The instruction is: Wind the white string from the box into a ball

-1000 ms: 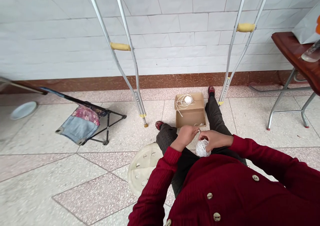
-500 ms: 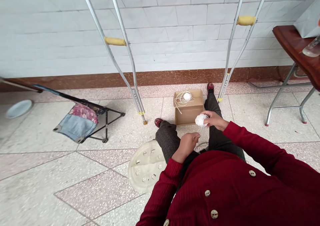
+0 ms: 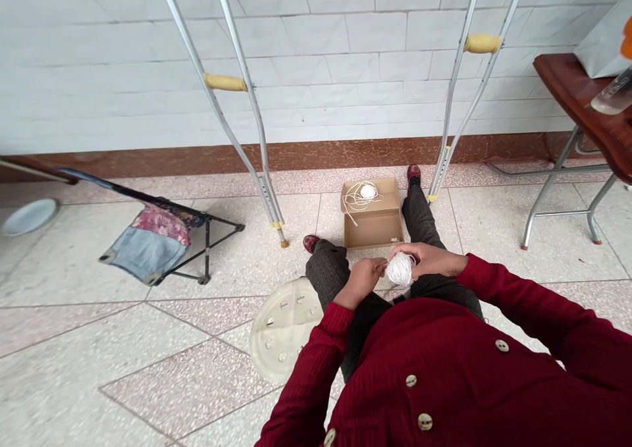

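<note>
A ball of white string (image 3: 399, 270) is held over my lap by my right hand (image 3: 425, 260), its fingers wrapped round the right and far sides. Close against the ball's left side, my left hand (image 3: 364, 277) is closed in a pinch; the strand between its fingertips is too fine to see clearly now. Beyond my hands an open cardboard box (image 3: 374, 230) lies on the floor between my feet. On its lid flap rests a second, smaller white ball (image 3: 368, 191) with loose loops of white cord (image 3: 351, 203) around it.
Two metal crutches, one left (image 3: 266, 190) and one right (image 3: 444, 164), lean on the tiled wall. A folding stool (image 3: 148, 243) stands at left, a round plastic stool (image 3: 276, 328) beside my left leg. A brown table (image 3: 577, 85) with a bottle (image 3: 612, 95) is at right.
The ball has come down nearer my lap and turned in my right hand. My left hand has risen slightly and now sits beside the ball instead of below it.
</note>
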A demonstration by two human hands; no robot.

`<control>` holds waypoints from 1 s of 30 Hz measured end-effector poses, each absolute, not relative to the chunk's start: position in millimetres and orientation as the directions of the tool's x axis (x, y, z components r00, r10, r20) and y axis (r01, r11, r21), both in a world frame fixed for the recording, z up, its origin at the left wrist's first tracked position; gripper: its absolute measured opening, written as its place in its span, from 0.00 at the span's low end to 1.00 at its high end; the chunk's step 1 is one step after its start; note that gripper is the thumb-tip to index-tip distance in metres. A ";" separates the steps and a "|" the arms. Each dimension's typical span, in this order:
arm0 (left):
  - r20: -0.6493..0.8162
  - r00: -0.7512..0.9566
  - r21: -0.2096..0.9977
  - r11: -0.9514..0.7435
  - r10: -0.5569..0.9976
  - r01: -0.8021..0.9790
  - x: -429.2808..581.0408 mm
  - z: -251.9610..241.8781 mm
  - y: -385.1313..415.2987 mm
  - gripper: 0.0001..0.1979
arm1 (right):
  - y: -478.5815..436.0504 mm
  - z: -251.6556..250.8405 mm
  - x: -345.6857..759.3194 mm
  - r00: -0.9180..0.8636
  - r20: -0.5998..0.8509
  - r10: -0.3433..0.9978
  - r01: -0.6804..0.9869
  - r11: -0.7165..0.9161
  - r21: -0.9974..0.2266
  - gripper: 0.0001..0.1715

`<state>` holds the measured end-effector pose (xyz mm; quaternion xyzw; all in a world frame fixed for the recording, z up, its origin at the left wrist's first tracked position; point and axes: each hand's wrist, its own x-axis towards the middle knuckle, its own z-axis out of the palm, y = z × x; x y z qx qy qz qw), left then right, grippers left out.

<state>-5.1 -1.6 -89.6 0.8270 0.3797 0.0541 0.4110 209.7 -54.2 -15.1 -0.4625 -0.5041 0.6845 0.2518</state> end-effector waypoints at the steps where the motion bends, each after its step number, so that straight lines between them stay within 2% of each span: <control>1: -0.223 0.719 0.720 -0.385 0.658 0.577 -6.5 -91.6 -3.8 0.14 | -55.6 -13.9 211.7 -0.454 -0.399 0.797 0.110 -0.395 -0.912 0.34; 5: -0.240 0.723 0.703 -0.397 0.648 0.589 -9.0 -105.1 -15.5 0.13 | -61.1 -7.8 213.2 -0.505 -0.455 0.733 0.053 -0.500 -0.865 0.38; 11: -0.225 0.715 0.712 -0.390 0.661 0.584 -8.6 -106.8 -12.9 0.15 | -63.7 2.0 205.7 -0.559 -0.410 0.721 0.149 -0.399 -0.905 0.40; 17: -0.201 0.787 0.655 -0.517 0.583 0.551 3.0 -77.6 4.2 0.16 | -70.8 -2.0 201.4 -0.603 -0.357 0.714 0.249 -0.257 -0.934 0.38; 21: -0.173 0.804 0.557 -0.616 0.569 0.557 13.9 -60.7 12.4 0.16 | -72.3 -7.6 199.6 -0.504 -0.345 0.792 0.376 -0.158 -0.913 0.32; 24: -0.167 0.799 0.499 -0.650 0.577 0.573 17.4 -48.2 18.1 0.15 | -72.7 -7.4 197.4 -0.386 -0.275 0.881 0.435 -0.089 -0.896 0.29; 30: -0.165 0.756 0.482 -0.617 0.634 0.623 8.4 -33.4 30.2 0.15 | -75.8 -8.2 192.6 -0.186 -0.094 0.978 0.474 0.006 -0.880 0.30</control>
